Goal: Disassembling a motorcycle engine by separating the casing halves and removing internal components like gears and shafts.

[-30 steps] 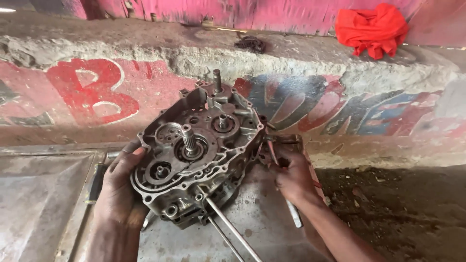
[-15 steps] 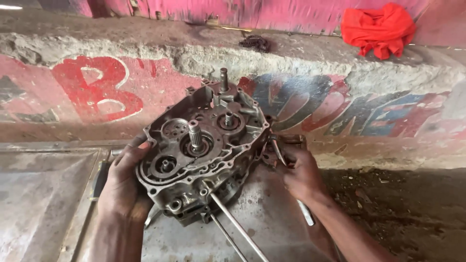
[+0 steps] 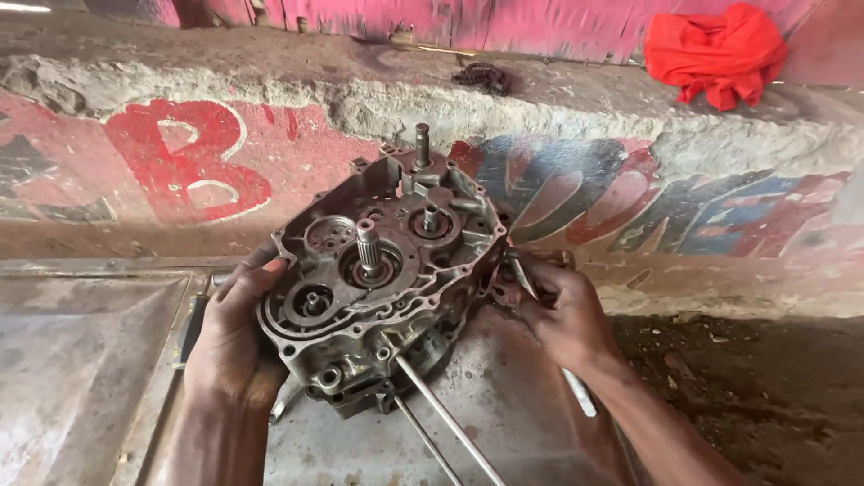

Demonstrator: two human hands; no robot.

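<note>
Two long studs (image 3: 445, 421) poke out of the case's bottom toward the camera. The engine crankcase (image 3: 382, 283) stands tilted on the metal sheet (image 3: 81, 360), right between both hands, long axis running lower-left to upper-right. Left hand (image 3: 236, 346) wraps the lower-left edge, fingers curled on it; right hand (image 3: 562, 310) grips the right side, equally close. Since a second ago the case has tipped slightly more upright. Behind it, a painted concrete ledge (image 3: 270, 99) holds a red rag (image 3: 715, 54).

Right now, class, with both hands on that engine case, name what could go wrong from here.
1. The greasy engine case is propped tilted; it might slip from the left hand or right hand.
2. Its long studs jut out and could bend or jab.
3. Grit from the dirty metal sheet may enter the open bearings.
</note>
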